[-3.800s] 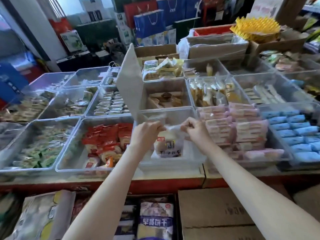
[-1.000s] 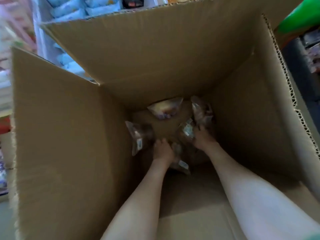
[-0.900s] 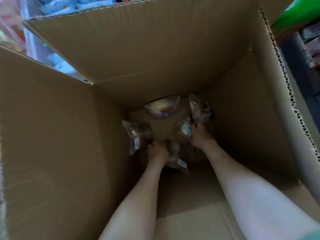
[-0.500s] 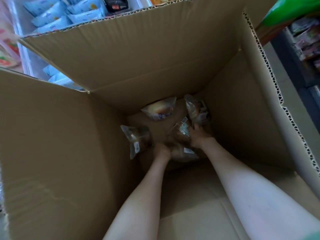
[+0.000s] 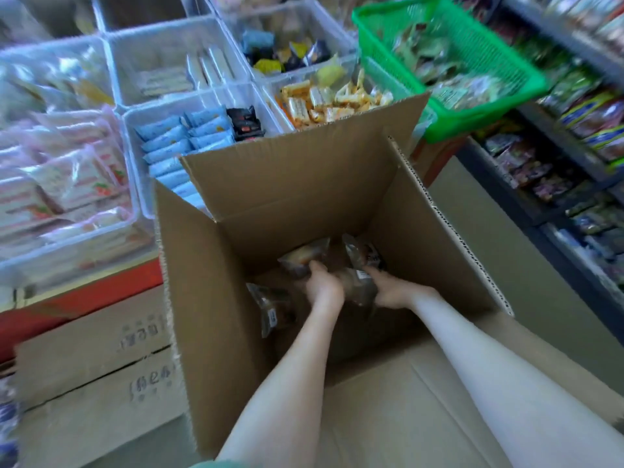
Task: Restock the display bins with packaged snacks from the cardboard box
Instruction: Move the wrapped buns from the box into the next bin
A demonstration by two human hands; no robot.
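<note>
Deep in the cardboard box [image 5: 297, 190], your left hand [image 5: 324, 287] and right hand [image 5: 393, 292] both grip the snack packets [image 5: 359, 287] bunched between them, their long sides running away from you. Since half a second ago the view has pulled back, and more bins [image 5: 158, 52] show.

Cardboard box [image 5: 304, 184]: plain brown, corrugated edges. Snack packs [image 5: 304, 256] inside: clear film over tan contents. Basket [image 5: 489, 42], 1 o'clock: bright green lattice. Packets [image 5: 169, 140], 10 o'clock: pale blue; one black packet [image 5: 244, 123] beside them. Wrappers [image 5: 324, 103], 12 o'clock: orange and white. Counter ledge [image 5: 84, 298], 9 o'clock: red.
</note>
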